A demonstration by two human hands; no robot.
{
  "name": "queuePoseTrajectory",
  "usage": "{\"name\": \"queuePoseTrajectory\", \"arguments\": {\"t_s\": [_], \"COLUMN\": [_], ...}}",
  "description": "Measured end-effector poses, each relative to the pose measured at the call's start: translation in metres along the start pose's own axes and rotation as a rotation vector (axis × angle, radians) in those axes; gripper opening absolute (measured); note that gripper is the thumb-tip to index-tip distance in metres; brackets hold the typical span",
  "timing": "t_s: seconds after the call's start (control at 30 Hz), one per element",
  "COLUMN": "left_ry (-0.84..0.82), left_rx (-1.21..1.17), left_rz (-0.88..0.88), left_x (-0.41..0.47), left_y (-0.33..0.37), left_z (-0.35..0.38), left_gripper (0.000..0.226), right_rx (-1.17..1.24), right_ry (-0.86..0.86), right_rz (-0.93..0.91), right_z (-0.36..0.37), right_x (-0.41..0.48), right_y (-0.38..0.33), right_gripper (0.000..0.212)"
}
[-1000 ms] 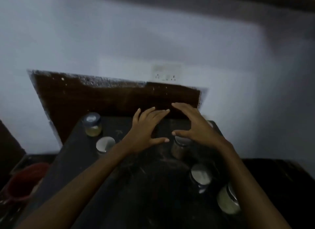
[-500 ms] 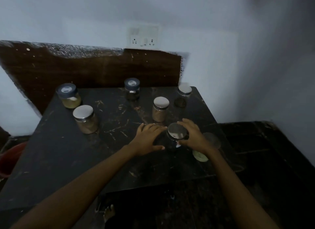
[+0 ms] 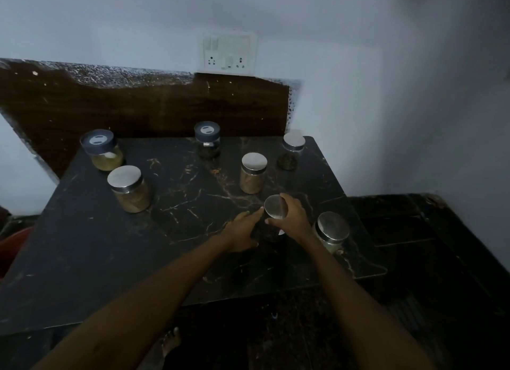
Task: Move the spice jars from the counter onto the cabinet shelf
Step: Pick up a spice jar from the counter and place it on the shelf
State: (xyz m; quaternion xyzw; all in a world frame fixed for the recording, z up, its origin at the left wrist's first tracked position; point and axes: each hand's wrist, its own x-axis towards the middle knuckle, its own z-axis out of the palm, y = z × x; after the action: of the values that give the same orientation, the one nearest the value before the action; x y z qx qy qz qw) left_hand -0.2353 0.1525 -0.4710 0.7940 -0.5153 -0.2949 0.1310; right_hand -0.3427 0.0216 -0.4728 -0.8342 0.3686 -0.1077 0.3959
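**First jar in hand, none shelved**

The right hand (image 3: 289, 218) is closed over the steel lid of the dark jar (image 3: 269, 229), fingers curled round its rim. The left hand (image 3: 242, 233) lies against that jar's near-left side with fingers fairly straight, steadying it and not clasping it. The jar's base looks to be on the surface (image 3: 82, 245), though the dim light makes that hard to be sure of.

Judging by the layout, the task has barely begun. Seven jars are in view, all on the surface, and no cabinet or shelf shows at all.

Just right of the right hand, nearly touching the wrist, stands the pale jar (image 3: 332, 231) — the one most likely to be knocked on the lift. Just beyond the hands is the tan jar (image 3: 253, 174), and past it to the right the corner jar (image 3: 292, 151). Straight beyond, near the back edge, is the black-lid jar (image 3: 207, 140). Well off to the left are the wide jar (image 3: 128, 189) and, behind it, the yellow jar (image 3: 100, 150).

Behind the surface a board (image 3: 138, 107) leans on the wall under a socket plate (image 3: 229, 52). A red tub (image 3: 11, 248) sits at the far left — clear of any lift.
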Motion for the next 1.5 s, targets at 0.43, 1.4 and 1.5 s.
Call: {"name": "queuePoseTrajectory", "arguments": {"t_s": [0.43, 1.4, 1.5], "left_ry": [0.407, 0.507, 0.483], "left_rx": [0.341, -0.322, -0.332], "left_rz": [0.347, 0.398, 0.391], "left_x": [-0.043, -0.121, -0.126], "left_y": [0.013, 0.041, 0.045], "left_z": [-0.055, -0.114, -0.124], "left_gripper": [0.127, 0.139, 0.139], "right_rx": [0.131, 0.06, 0.06], "right_ry": [-0.131, -0.369, -0.336], "right_rz": [-0.155, -0.599, -0.618], "right_z": [-0.069, -0.105, -0.103], "right_x": [-0.004, -0.066, -0.069], "right_y": [-0.09, -0.143, -0.148], "right_gripper": [0.058, 0.126, 0.123]}}
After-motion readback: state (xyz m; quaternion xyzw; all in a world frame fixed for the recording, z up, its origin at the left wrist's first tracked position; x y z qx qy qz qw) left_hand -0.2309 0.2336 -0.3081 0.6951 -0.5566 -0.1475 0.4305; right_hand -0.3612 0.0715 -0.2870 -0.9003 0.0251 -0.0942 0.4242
